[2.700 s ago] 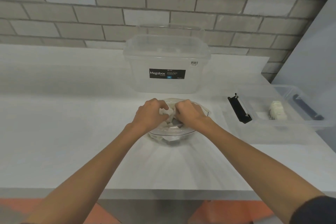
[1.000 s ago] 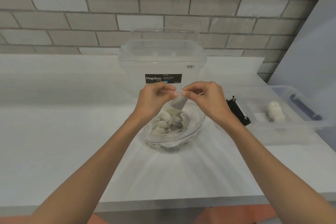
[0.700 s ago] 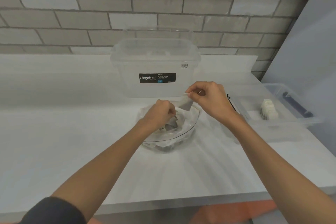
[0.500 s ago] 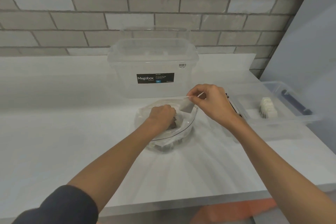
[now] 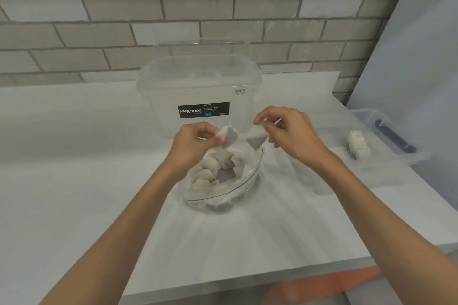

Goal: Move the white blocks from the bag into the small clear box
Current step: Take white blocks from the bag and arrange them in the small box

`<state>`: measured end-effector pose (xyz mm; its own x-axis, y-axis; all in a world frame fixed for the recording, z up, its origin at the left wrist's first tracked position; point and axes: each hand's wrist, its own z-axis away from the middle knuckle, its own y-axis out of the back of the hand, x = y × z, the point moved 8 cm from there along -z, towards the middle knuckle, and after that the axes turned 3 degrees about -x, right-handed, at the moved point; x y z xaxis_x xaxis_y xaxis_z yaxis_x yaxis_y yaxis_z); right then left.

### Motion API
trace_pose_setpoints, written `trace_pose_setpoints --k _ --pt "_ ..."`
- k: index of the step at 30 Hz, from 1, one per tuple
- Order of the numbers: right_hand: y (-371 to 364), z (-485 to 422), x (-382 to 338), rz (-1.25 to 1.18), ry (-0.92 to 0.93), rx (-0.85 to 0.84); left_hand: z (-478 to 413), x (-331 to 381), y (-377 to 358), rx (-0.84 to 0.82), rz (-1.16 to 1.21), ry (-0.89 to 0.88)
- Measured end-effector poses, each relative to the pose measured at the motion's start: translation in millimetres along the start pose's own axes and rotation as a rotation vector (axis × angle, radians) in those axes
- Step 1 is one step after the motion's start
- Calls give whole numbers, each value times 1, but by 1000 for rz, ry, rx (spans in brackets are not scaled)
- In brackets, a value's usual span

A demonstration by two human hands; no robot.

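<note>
Our left hand (image 5: 195,145) is rising from the bag (image 5: 219,202) at frame centre, pinching a white block (image 5: 229,135); our right hand (image 5: 291,131) is pinching a second block (image 5: 256,138). A few stacked blocks (image 5: 358,146) are sitting in the small clear box (image 5: 347,176) at right; most are waiting bagged.

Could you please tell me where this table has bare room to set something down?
Bare: the table left of the bag and the large clear box, and the front strip between the bag and the near edge. Crowded: the right end, filled by the small clear box.
</note>
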<state>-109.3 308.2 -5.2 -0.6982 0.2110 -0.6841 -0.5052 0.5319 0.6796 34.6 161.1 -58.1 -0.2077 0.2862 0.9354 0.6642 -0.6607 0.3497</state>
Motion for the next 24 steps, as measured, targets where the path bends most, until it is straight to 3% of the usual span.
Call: trace_pose_setpoints --k 3,9,14,24 --pt "2 -4 -8 22 -7 -4 6 10 -6 -17 292 76" --pt "19 -10 -25 -40 43 8 6 37 -27 -13 446 90" --pt "45 -15 -19 -1 81 63 -3 61 -47 -67 333 16" --pt "105 -14 28 53 34 38 -43 148 -96 -174 -35 -353"
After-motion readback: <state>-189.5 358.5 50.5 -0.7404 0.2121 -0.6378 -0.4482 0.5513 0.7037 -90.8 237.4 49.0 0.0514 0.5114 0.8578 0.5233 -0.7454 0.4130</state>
